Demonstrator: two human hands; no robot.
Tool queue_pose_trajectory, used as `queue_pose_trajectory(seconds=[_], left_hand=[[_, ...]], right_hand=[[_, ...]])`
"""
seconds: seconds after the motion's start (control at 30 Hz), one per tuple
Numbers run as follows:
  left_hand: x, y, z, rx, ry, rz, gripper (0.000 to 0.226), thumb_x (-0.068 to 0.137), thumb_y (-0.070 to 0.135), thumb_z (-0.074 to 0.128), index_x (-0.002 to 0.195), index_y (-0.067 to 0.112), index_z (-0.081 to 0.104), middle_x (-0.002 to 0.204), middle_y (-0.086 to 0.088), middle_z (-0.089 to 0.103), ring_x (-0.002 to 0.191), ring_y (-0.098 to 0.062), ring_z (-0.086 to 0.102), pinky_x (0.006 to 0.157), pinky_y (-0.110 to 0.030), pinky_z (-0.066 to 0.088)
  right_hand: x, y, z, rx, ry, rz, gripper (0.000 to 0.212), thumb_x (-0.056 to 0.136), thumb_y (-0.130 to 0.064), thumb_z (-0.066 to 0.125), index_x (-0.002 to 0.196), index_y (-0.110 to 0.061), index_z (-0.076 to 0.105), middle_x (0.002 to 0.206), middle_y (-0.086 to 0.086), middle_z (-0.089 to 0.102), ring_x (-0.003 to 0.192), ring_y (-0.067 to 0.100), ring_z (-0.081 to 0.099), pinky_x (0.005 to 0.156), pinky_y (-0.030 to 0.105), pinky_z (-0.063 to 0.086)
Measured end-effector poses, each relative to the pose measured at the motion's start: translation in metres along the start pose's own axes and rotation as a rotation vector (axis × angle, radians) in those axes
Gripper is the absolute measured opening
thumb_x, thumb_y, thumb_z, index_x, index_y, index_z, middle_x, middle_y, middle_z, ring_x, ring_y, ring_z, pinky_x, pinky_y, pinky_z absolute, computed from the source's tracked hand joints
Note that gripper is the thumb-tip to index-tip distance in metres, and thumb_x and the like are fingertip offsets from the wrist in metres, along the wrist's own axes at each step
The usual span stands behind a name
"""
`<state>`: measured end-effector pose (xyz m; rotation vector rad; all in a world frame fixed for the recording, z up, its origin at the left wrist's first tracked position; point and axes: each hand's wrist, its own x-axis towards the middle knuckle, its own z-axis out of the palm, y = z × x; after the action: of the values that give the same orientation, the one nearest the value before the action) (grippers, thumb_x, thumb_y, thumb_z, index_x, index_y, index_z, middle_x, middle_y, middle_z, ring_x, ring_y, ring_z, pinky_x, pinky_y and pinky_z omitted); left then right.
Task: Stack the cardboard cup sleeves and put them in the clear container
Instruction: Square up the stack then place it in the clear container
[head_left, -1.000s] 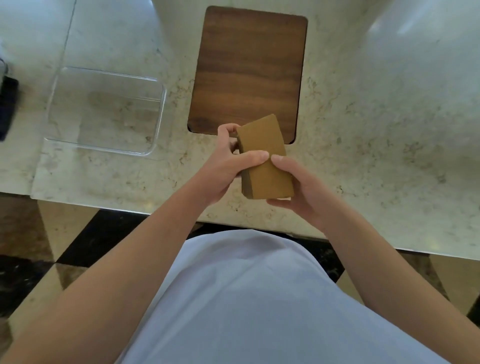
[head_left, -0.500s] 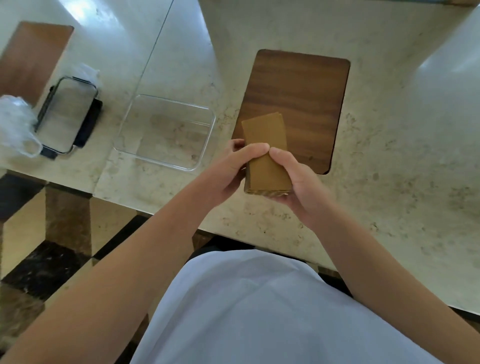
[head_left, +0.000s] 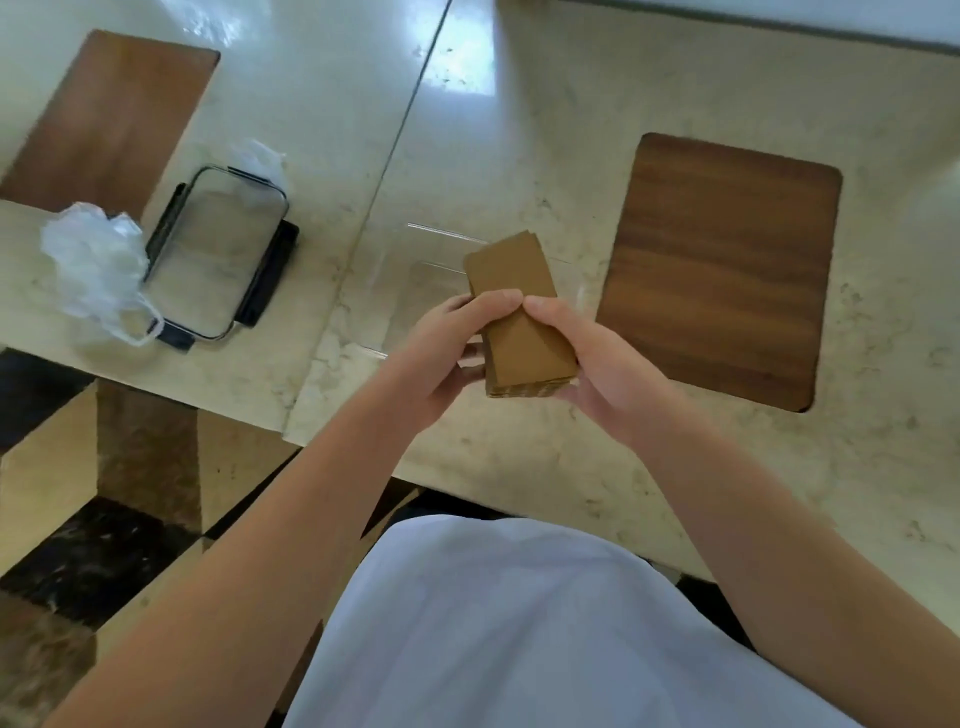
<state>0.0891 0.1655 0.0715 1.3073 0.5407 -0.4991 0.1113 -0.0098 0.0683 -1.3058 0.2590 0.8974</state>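
A: Where's the stack of cup sleeves (head_left: 522, 322)?

B: In the air, held by both hands over the near part of the clear container (head_left: 415, 244). Left hand (head_left: 447, 348) grips the left edge, fingers (head_left: 493, 301) curled over the top face. Right hand (head_left: 597, 364) cups the right edge and underside, thumb on top. Both closed round the stack.

A: Key relation for the drop?

B: Container lies directly under and just beyond the stack, slightly left of it. Stack's long axis runs away from the person, tilted a bit left at the far end. Container's long axis looks to run left-right, but its walls are faint, so I can't be exact. Both hands are equally near; I'd judge a straight lowering does it, maybe with a small turn to fit.

A: Materials?

B: Sleeves are flat brown cardboard, matte, tapered, corrugated edges showing at the near end. Looks like 1 tight stack; count can't be told. Container is thin see-through plastic, rectangular, rounded corners, mostly visible by rim glints. Worktop (head_left: 519, 467) is glossy cream marble-look stone.

A: Anything else?

B: Dark wood inlay panel (head_left: 722, 270) to the right, well apart. Left: a clear lid with black clips (head_left: 218, 254) and crumpled plastic bag (head_left: 93, 260) touching it.
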Motion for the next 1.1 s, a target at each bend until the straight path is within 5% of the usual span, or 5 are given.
queue_pose_trajectory(seconds=[0.27, 0.5, 0.63, 0.93, 1.1], left_hand=[[0.044, 0.016, -0.096, 0.104, -0.046, -0.084, 0.067, 0.072, 0.052, 0.081, 0.123, 0.009, 0.070, 0.110, -0.005, 0.075, 0.099, -0.021, 0.071, 0.076, -0.034, 0.058], [0.077, 0.025, -0.109, 0.078, -0.049, -0.118, 0.041, 0.074, 0.046, 0.079, 0.103, 0.016, 0.075, 0.074, 0.009, 0.077, 0.068, -0.007, 0.074, 0.055, -0.021, 0.054], [0.085, 0.024, -0.105, 0.054, 0.032, -0.165, 0.077, 0.070, 0.047, 0.077, 0.131, 0.011, 0.048, 0.110, -0.008, 0.067, 0.092, -0.021, 0.068, 0.062, -0.030, 0.053], [0.096, 0.022, -0.100, 0.149, 0.074, -0.163, 0.073, 0.069, 0.051, 0.066, 0.128, 0.019, 0.037, 0.120, -0.010, 0.057, 0.107, -0.028, 0.063, 0.091, -0.048, 0.058], [0.106, 0.021, -0.097, 0.183, 0.066, -0.187, 0.072, 0.072, 0.053, 0.064, 0.130, 0.017, 0.041, 0.116, -0.008, 0.059, 0.102, -0.024, 0.064, 0.080, -0.040, 0.056]], right_hand=[[0.065, 0.010, 0.074, 0.115, 0.139, 0.072, 0.036, 0.090, -0.046, 0.073, 0.118, -0.023, 0.072, 0.113, 0.003, 0.078, 0.110, 0.020, 0.072, 0.094, 0.040, 0.059], [0.092, 0.005, 0.092, 0.175, 0.290, 0.082, 0.035, 0.088, -0.047, 0.075, 0.113, -0.023, 0.072, 0.097, -0.001, 0.081, 0.103, 0.020, 0.074, 0.092, 0.037, 0.058], [0.101, 0.007, 0.099, 0.131, 0.324, 0.102, 0.028, 0.091, -0.047, 0.071, 0.106, -0.024, 0.073, 0.087, -0.005, 0.080, 0.100, 0.018, 0.073, 0.100, 0.039, 0.054], [0.116, 0.016, 0.103, 0.161, 0.419, 0.117, 0.058, 0.090, -0.049, 0.071, 0.133, -0.012, 0.060, 0.121, 0.008, 0.075, 0.113, 0.023, 0.070, 0.104, 0.042, 0.054], [0.126, 0.017, 0.101, 0.215, 0.466, 0.142, 0.062, 0.086, -0.051, 0.075, 0.132, -0.013, 0.060, 0.117, 0.007, 0.076, 0.107, 0.020, 0.072, 0.096, 0.038, 0.058]])
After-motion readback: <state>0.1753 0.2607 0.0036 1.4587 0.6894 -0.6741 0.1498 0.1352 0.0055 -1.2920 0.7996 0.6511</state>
